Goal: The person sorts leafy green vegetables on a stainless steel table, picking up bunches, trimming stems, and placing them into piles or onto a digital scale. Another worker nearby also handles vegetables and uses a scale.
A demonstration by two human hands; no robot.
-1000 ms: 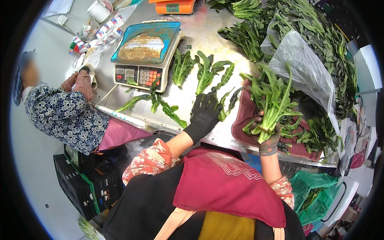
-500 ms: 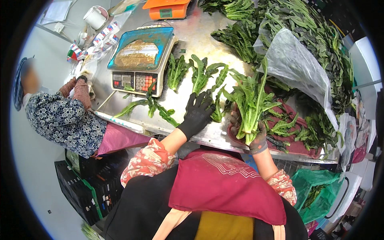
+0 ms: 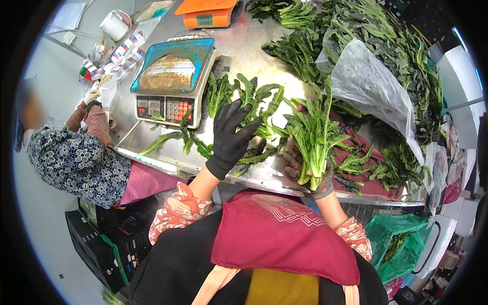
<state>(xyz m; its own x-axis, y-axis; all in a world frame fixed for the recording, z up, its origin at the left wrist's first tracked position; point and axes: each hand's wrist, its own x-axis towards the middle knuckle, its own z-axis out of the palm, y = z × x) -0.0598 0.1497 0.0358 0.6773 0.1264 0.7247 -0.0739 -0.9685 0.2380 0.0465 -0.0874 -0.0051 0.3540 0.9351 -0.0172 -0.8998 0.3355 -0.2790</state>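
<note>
In a dark, worn glove, my right hand (image 3: 321, 187) grips a bunch of long-leaf lettuce (image 3: 314, 145) by its pale stem end, with the leaves pointing away from me. My left hand (image 3: 233, 134), in a black glove, is raised over the table's near side with fingers spread and nothing held. Behind its fingers are loose lettuce leaves (image 3: 250, 94), partly hidden by the hand. More loose leaves (image 3: 192, 137) lie to the left of it, by the scale. A dark red cloth (image 3: 362, 145) with leaf scraps on it lies right of the held bunch.
A digital scale (image 3: 173, 76) with a blue-rimmed pan stands on the metal table (image 3: 239, 48), an orange scale (image 3: 207, 14) behind it. A big heap of greens (image 3: 386, 46) under plastic sheeting (image 3: 373, 76) fills the right. A co-worker (image 3: 76, 157) stands left; black crates (image 3: 99, 244) sit below.
My left hand has lifted off the leaves and moved left, its fingers spreading. My right hand still grips the lettuce bunch. The whole view has shifted slightly.
</note>
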